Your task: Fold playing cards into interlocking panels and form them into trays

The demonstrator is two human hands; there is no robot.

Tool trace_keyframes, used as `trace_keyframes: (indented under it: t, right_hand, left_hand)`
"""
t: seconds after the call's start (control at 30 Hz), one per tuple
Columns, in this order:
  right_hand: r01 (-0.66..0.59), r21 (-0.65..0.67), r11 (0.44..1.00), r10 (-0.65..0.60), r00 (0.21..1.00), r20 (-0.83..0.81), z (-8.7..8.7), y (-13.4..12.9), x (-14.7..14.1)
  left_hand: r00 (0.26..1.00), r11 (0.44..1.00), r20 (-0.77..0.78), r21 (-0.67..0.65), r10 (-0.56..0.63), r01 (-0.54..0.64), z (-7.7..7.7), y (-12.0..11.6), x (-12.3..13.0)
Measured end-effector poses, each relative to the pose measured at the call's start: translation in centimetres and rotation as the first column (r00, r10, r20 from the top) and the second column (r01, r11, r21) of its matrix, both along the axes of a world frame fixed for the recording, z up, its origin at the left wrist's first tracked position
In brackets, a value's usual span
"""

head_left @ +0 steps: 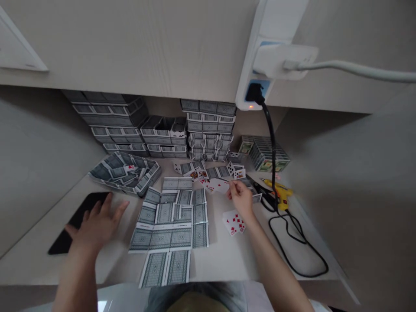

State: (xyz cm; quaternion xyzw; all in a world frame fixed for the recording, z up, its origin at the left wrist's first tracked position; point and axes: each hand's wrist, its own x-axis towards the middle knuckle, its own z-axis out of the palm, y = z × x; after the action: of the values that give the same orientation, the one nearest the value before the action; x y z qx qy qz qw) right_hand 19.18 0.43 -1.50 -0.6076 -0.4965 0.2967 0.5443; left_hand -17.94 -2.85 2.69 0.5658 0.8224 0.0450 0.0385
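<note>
My left hand (97, 223) has its fingers spread over the edge of a dark flat device (69, 232) at the left; whether it touches it I cannot tell. In my right hand (241, 198) the thumb and fingers pinch the edge of a playing card (221, 185) with red diamonds. Just below that hand lie a few face-up diamond cards (233, 222). Between my hands, a flat cross-shaped panel of joined cards (170, 238) rests face down on the table. More loose cards (217, 172) are strewn behind it.
An open tray made of cards (149, 177) holds loose cards at the left. Stacked card boxes (208, 123) line the back, beside packed decks (269, 154). Black scissors (266, 199) and a yellow glue gun (283, 195) with a looping cord lie right. A power strip (255, 65) hangs above.
</note>
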Motion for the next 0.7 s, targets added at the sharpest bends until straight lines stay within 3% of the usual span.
trace_keyframes:
  t: [0.1,0.17,0.3,0.4,0.5,0.57,0.63,0.7]
  right_hand:
    - [0.003,0.001,1.0,-0.003,1.0,0.026,-0.5,0.1,0.0]
    - [0.01,0.019,1.0,-0.011,0.997,0.081,-0.7,0.4,0.3]
    - [0.029,0.008,1.0,-0.03,0.95,0.311,-0.8,1.2,1.2]
    - [-0.013,-0.092,0.996,0.057,0.865,0.498,-0.4,1.8,1.7]
    - [-0.064,-0.211,0.975,0.184,0.763,0.619,0.2,2.2,1.7]
    - [-0.074,-0.276,0.958,0.245,0.71,0.66,0.5,2.6,1.6]
    - [-0.059,-0.329,0.942,0.281,0.676,0.681,0.8,2.9,1.5]
    - [-0.04,-0.365,0.93,0.3,0.657,0.692,0.9,3.2,1.4]
  left_hand:
    - [0.997,0.998,0.047,-0.039,0.061,-0.059,-0.4,-0.1,0.1]
    - [0.997,0.999,0.06,-0.026,0.04,-0.038,-0.1,-0.3,0.6]
    - [1.0,0.999,0.002,0.05,0.002,-0.002,1.5,-0.7,1.8]
    - [0.995,0.979,-0.066,0.182,-0.077,0.088,3.0,-1.0,3.6]
    - [0.972,0.897,-0.131,0.377,-0.195,0.231,4.3,-1.5,6.4]
    - [0.928,0.818,-0.168,0.438,-0.331,0.372,5.0,-1.9,8.7]
    - [0.832,0.728,-0.167,0.415,-0.528,0.546,5.4,-2.2,11.0]
    - [0.681,0.612,-0.119,0.347,-0.723,0.71,5.5,-2.4,13.2]
